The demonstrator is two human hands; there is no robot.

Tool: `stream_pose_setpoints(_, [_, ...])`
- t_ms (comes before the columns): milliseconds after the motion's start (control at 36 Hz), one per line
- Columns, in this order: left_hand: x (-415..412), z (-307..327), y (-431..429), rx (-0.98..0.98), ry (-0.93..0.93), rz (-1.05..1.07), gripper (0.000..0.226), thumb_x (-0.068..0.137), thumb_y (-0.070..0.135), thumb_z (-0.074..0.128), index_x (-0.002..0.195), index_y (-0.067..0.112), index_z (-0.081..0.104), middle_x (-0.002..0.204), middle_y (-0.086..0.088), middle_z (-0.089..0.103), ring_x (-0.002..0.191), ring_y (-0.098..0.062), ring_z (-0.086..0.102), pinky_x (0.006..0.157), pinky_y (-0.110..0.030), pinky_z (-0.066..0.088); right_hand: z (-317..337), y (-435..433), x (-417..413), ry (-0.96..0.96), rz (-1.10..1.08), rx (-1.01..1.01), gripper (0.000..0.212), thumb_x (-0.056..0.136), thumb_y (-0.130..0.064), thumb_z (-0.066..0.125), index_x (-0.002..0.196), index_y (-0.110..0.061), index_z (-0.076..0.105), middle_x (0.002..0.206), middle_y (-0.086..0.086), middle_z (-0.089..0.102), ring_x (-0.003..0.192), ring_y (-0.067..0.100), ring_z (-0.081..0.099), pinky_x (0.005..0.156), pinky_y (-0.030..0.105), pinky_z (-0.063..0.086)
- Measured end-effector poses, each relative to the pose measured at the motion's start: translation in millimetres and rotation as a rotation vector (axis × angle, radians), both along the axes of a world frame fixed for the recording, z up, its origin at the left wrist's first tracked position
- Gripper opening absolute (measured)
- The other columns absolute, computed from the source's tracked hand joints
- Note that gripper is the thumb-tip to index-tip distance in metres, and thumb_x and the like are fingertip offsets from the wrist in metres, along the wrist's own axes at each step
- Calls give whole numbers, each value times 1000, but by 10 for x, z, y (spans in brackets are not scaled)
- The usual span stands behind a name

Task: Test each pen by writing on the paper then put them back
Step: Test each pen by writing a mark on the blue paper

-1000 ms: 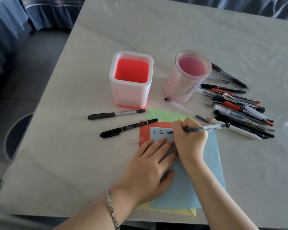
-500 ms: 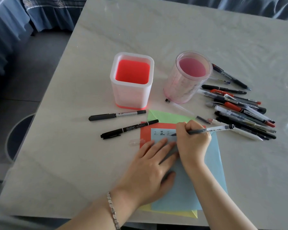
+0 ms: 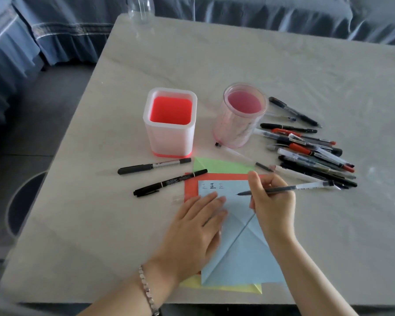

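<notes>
Pen (image 3: pixel 283 189) poised at the blue paper (image 3: pixel 242 252), near three written marks (image 3: pixel 212 186).
It is light, stiff and smooth, so the good hold is low on the barrel; the right hand (image 3: pixel 271 204) pinches it there between thumb and fingers, the tip perhaps just off the sheet, I cannot tell surely. The left hand (image 3: pixel 196 229) lies flat with straight fingers and presses the thin, slippery paper. A pile of pens (image 3: pixel 312 153) lies at the right, just beside the round holder (image 3: pixel 240 124); the square holder (image 3: pixel 169 137) stands further left.
</notes>
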State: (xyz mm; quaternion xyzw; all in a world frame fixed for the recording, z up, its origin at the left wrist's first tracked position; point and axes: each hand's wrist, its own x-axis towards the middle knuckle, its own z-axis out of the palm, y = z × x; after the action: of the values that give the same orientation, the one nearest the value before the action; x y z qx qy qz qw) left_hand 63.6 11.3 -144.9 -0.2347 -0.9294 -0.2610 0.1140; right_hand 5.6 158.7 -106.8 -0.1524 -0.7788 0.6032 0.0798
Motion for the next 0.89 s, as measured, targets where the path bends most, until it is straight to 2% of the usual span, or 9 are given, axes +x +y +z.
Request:
stream_pose_setpoints(139, [-10, 92, -91, -53, 28, 212, 32, 80, 16, 46, 107, 13, 62, 117, -4, 61, 104, -23, 47, 90, -34, 32, 74, 182, 155, -48, 40, 39, 34, 83, -17, 65, 57, -6, 46, 36, -3, 47, 35, 4, 39, 42, 14, 33])
stream_pose_setpoints(250, [-73, 166, -204, -150, -19, 417, 35, 83, 25, 42, 106, 11, 64, 113, -6, 61, 94, -24, 42, 80, -34, 29, 130, 268, 245, -84, 52, -15, 28, 85, -13, 62, 62, -2, 49, 38, -3, 50, 36, 3, 42, 41, 12, 35])
stream_pose_setpoints(361, [-119, 144, -329, -163, 25, 457, 19, 70, 9, 76, 87, 10, 68, 96, -6, 62, 86, -22, 40, 72, -33, 28, 191, 311, 304, -122, 81, -116, 19, 86, -8, 60, 70, -1, 52, 44, -1, 56, 40, 4, 47, 44, 13, 39])
stream_pose_setpoints(444, [-122, 181, -353, -140, 11, 459, 19, 67, 8, 79, 81, 12, 67, 90, -2, 61, 85, -20, 39, 71, -35, 39, 240, 322, 339, -150, 116, -175, 10, 86, -3, 59, 77, 0, 55, 51, 0, 62, 46, 6, 54, 48, 14, 44])
stream_pose_setpoints(500, [-114, 221, -344, -73, -13, 423, 6, 80, 19, 65, 84, 14, 65, 89, 2, 61, 85, -18, 40, 72, -34, 41, 288, 314, 362, -162, 130, -214, 9, 87, -4, 58, 78, -3, 56, 57, 2, 67, 51, 9, 59, 50, 15, 46])
stream_pose_setpoints(556, [-101, 317, -298, 85, -140, 376, 20, 86, 30, 48, 89, 18, 63, 89, 10, 60, 86, -12, 45, 74, -24, 37, 353, 290, 382, -185, 128, -276, 11, 88, -5, 55, 77, -5, 57, 63, 6, 70, 54, 11, 62, 52, 17, 49])
stream_pose_setpoints(667, [-16, 540, -142, 468, -507, 342, 5, 93, 29, 53, 93, 30, 58, 90, 21, 62, 89, 4, 55, 72, -7, 38, 512, 233, 426, -218, 160, -370, 14, 87, -7, 56, 74, -3, 59, 66, 11, 70, 55, 14, 61, 56, 20, 49])
stream_pose_setpoints(806, [43, 682, -26, 629, -542, 303, 3, 90, 30, 58, 88, 30, 61, 82, 20, 62, 72, -3, 57, 66, -9, 40, 677, 173, 477, -167, 212, -373, 17, 81, -8, 63, 65, -6, 62, 58, 8, 67, 50, 11, 56, 53, 17, 47])
stream_pose_setpoints(889, [64, 749, 14, 670, -535, 281, 4, 87, 33, 58, 87, 31, 61, 82, 17, 62, 73, -6, 58, 66, -10, 41, 735, 164, 490, -146, 229, -360, 14, 78, -10, 64, 65, -7, 63, 57, 7, 67, 50, 11, 57, 52, 16, 46])
